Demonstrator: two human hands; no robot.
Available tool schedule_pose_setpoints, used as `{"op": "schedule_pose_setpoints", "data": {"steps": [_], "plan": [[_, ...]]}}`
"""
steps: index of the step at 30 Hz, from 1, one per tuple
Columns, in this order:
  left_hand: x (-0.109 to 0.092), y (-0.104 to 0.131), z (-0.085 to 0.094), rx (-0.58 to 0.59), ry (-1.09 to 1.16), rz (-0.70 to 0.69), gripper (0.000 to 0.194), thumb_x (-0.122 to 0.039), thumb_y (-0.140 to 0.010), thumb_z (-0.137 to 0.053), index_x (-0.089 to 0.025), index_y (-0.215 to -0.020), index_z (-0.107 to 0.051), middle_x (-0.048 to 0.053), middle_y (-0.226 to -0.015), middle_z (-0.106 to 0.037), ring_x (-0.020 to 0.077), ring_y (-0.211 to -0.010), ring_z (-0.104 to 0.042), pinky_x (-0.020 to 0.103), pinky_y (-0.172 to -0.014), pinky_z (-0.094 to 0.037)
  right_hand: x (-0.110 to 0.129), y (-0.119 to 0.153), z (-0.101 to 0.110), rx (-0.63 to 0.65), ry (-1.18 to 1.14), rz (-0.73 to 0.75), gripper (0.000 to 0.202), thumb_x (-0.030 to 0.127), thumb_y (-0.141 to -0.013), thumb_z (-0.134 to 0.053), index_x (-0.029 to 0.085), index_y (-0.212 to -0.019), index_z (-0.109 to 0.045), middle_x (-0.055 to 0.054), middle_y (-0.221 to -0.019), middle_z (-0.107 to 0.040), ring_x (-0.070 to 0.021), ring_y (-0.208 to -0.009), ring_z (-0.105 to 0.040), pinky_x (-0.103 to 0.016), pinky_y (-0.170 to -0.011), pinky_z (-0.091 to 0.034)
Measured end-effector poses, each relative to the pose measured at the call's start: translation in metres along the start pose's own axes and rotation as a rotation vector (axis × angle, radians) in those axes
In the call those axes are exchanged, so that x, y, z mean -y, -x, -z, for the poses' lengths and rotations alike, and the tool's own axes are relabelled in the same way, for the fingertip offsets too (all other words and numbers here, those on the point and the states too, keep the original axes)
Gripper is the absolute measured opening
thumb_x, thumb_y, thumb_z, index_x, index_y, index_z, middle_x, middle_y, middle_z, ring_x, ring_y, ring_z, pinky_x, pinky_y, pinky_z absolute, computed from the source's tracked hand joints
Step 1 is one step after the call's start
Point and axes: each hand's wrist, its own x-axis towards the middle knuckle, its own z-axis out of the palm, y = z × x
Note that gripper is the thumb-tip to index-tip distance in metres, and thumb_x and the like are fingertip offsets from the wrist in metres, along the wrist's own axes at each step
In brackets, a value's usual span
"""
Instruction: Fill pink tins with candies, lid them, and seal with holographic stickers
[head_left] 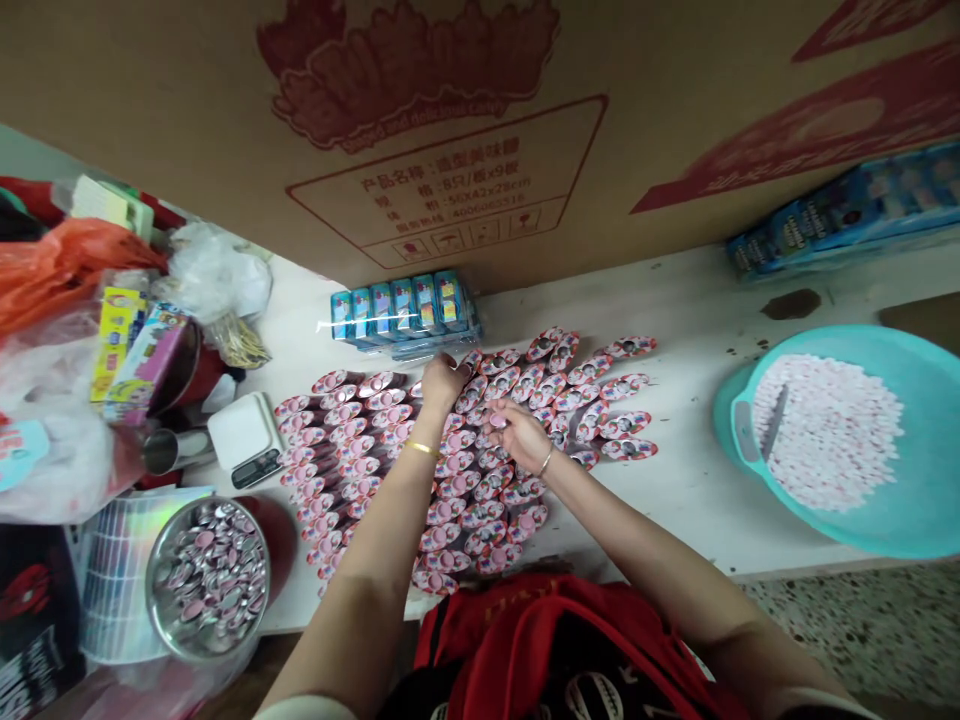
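Rows of small upright oval containers (439,538) with red-and-pink printed rims stand packed on the white table. Those on the left have round pink lids (362,466) on top, while many on the right show dark round openings (502,383). My left hand (442,382) is bent in at the back of the rows, against a container; its fingertips are partly hidden. Over the middle right of the rows, my right hand (519,432) is palm up with curled fingers, holding a loose pink lid (497,420).
A steel bowl (154,590) of loose lids stands front left, near a small white scale (241,430). On the right is a turquoise basin (930,450) of small white pieces with a scoop. Blue packs (405,310) sit behind the rows, before a large cardboard box (525,220).
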Motion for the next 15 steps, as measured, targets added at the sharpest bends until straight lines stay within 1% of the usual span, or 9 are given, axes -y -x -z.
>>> {"op": "schedule_pose_setpoints", "data": {"steps": [2,6,8,10,12,15], "plan": [[-0.005,-0.013,0.0,0.065,-0.136,0.004,0.034,-0.043,-0.078,-0.061,-0.017,-0.098,-0.065,0.014,-0.102,-0.07,0.0281,-0.097,-0.064,0.032,-0.077,-0.046,0.001,0.002,0.004,0.021,-0.001,-0.005,0.027,0.024,-0.066,-0.073,0.018,-0.088,-0.059,0.002,-0.071,-0.063,-0.0085,-0.059,-0.056,-0.018,-0.048,-0.04],[-0.005,-0.026,0.001,0.184,-0.314,-0.054,0.039,-0.049,-0.079,-0.059,-0.021,-0.104,-0.069,0.015,-0.112,-0.068,0.0324,-0.104,-0.062,0.038,-0.084,-0.046,0.002,0.006,0.007,0.018,0.034,0.005,0.028,0.03,-0.067,-0.075,0.02,-0.086,-0.058,0.002,-0.074,-0.063,-0.0067,-0.058,-0.052,-0.016,-0.046,-0.034],[-0.003,-0.029,0.003,0.215,-0.361,-0.113,0.038,-0.049,-0.081,-0.057,-0.024,-0.105,-0.07,0.014,-0.117,-0.067,0.034,-0.11,-0.059,0.043,-0.092,-0.043,0.002,0.008,0.006,0.018,0.049,0.016,0.028,0.033,-0.068,-0.074,0.02,-0.085,-0.056,0.002,-0.074,-0.063,-0.0065,-0.056,-0.051,-0.016,-0.045,-0.031],[-0.002,-0.033,0.006,0.251,-0.378,-0.169,0.033,-0.046,-0.082,-0.057,-0.026,-0.105,-0.072,0.011,-0.12,-0.067,0.0342,-0.117,-0.055,0.047,-0.101,-0.037,0.003,0.009,0.006,0.028,0.055,0.026,0.028,0.034,-0.068,-0.073,0.02,-0.084,-0.056,0.002,-0.072,-0.063,-0.0064,-0.054,-0.049,-0.017,-0.044,-0.029],[-0.002,-0.037,0.011,0.303,-0.369,-0.229,0.027,-0.04,-0.08,-0.06,-0.028,-0.1,-0.073,0.008,-0.12,-0.068,0.0315,-0.119,-0.055,0.045,-0.105,-0.034,0.004,0.013,0.006,0.047,0.072,0.029,0.028,0.034,-0.068,-0.073,0.02,-0.084,-0.055,0.002,-0.072,-0.063,-0.0062,-0.052,-0.047,-0.017,-0.043,-0.027],[-0.004,-0.04,0.022,0.385,-0.336,-0.324,0.018,-0.03,-0.073,-0.066,-0.029,-0.089,-0.075,0.003,-0.12,-0.068,0.026,-0.117,-0.057,0.035,-0.105,-0.035,0.008,0.02,0.008,0.073,0.109,0.022,0.027,0.032,-0.069,-0.071,0.02,-0.086,-0.054,0.002,-0.071,-0.063,-0.0063,-0.051,-0.045,-0.017,-0.043,-0.026]]}}
